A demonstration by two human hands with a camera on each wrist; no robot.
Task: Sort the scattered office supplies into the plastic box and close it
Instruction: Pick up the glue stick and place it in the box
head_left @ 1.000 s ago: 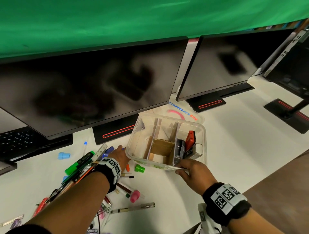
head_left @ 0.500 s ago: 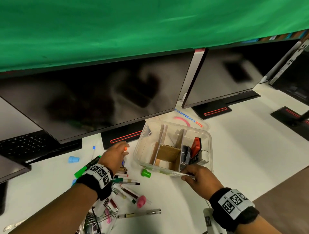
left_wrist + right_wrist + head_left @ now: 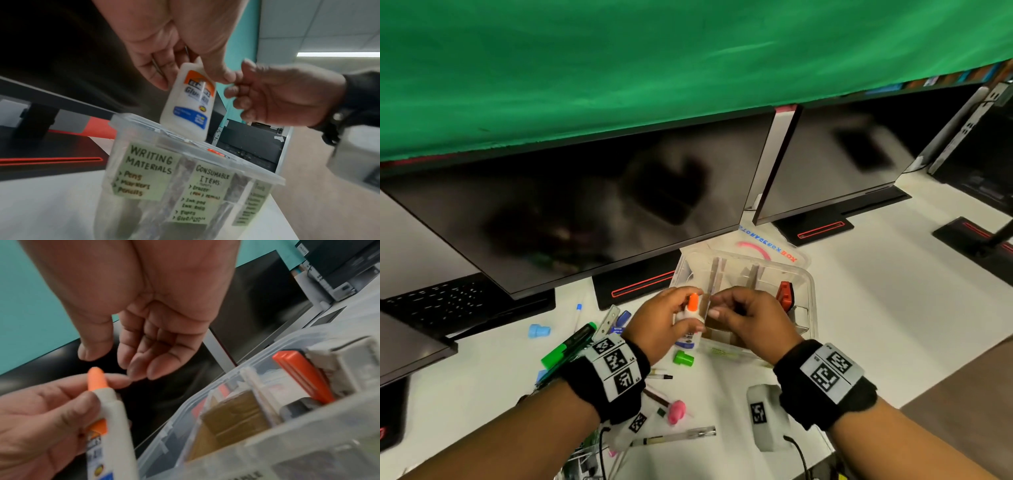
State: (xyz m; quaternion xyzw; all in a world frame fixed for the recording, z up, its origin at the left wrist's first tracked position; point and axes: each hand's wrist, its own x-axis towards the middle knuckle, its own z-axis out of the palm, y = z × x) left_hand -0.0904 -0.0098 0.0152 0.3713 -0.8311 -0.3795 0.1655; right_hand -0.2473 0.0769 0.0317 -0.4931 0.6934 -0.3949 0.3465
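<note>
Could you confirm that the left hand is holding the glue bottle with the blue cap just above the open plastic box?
Not quite: the cap is orange, as the right wrist view shows. The left hand does hold the glue bottle just above the open plastic box.

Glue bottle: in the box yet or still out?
Out. The left hand holds the glue bottle upright above the plastic box rim; the right hand hovers beside its orange cap.

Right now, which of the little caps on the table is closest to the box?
The green cap. It sits right beside the plastic box, near its front corner. The blue cap lies far off to the left, and the pink cap lies nearer you.
</note>
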